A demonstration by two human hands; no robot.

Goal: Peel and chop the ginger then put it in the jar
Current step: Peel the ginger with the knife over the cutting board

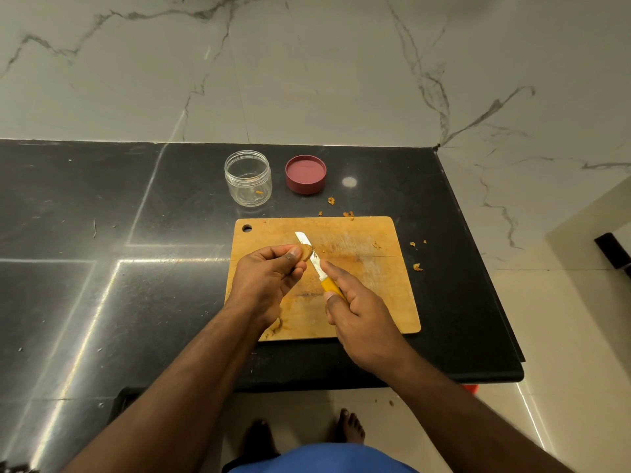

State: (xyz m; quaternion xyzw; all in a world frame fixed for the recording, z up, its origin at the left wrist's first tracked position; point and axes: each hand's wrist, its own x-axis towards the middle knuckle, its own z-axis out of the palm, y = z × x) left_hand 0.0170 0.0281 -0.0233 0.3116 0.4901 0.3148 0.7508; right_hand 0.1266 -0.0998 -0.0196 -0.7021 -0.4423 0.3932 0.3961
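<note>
Peeling remains under way: the left hand (269,278) pinches the small tan ginger piece (306,252) above the wooden chopping board (375,295), the right hand (358,319) grips the yellow-handled serrated knife (316,264), while chopping and filling the near-empty clear plastic jar (248,178) remain.

Premises: a domestic kitchen. Evidence — a polished black stone counter (102,233) set against a white veined marble-pattern wall (307,63), with a wooden cutting board (375,268), a clear jar (248,177) and its red lid (305,174) on it. Cream floor tiles (563,319) and bare feet (351,426) below — a home setting.
</note>
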